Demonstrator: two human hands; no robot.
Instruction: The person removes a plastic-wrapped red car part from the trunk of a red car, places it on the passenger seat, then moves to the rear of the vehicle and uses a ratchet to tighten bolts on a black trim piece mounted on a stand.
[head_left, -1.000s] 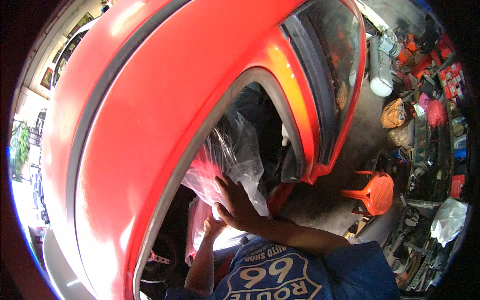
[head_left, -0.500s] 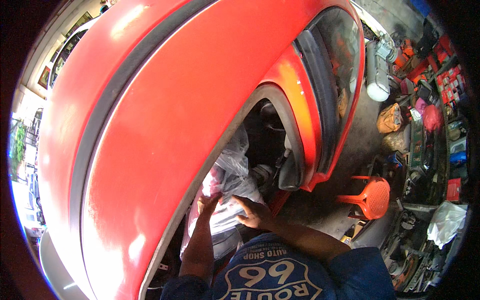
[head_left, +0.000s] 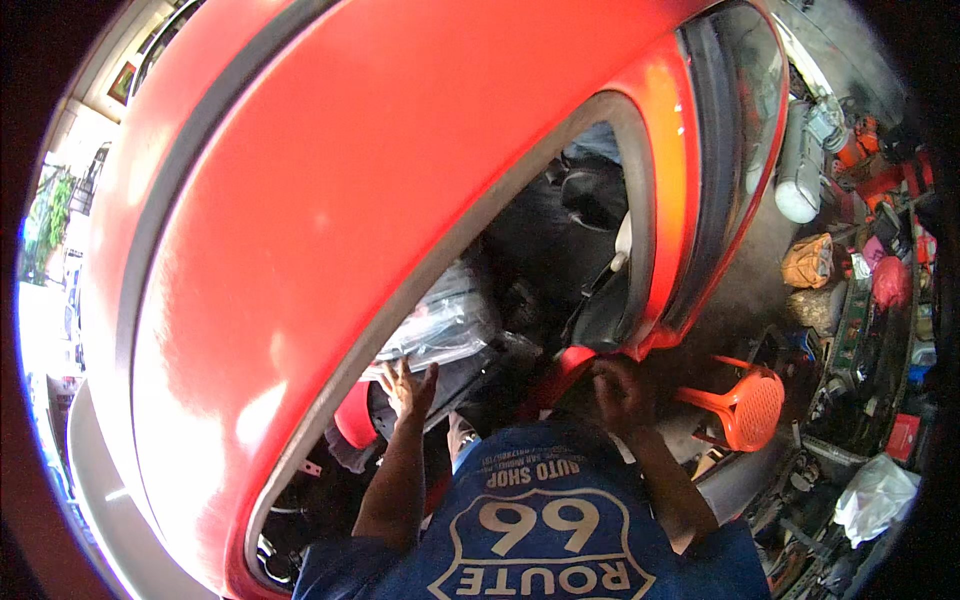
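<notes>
Head view is showing the left grip [head_left: 407,388] spreading wide, its fingers splaying at the near edge of a clear plastic-wrapped bundle [head_left: 440,318]; it is clasping nothing that shows, and whether the fingertips are pressing on the plastic or only brushing it, I cannot tell. The bundle is lying just beyond that grip, inside the red car [head_left: 350,180], with the grey-edged door opening [head_left: 480,195] partly hiding its far left side.

Half a second ago both grips were working at the plastic close to the body; now the right grip [head_left: 622,395] is hanging well apart from it, curling loosely near the lower end of the open door [head_left: 712,190]. Shadow is covering its palm, so I cannot tell whether it is holding anything. The bundle is now sitting farther from the body, and a dark surface [head_left: 440,392] is showing just right of the left grip. To my judgement, the bundle is bearing its own weight there, with the left grip only steadying or leaving it.

A red panel [head_left: 354,412] is curving just below and left of the left grip, while an orange stool [head_left: 750,405] is standing to the right of the right grip.
</notes>
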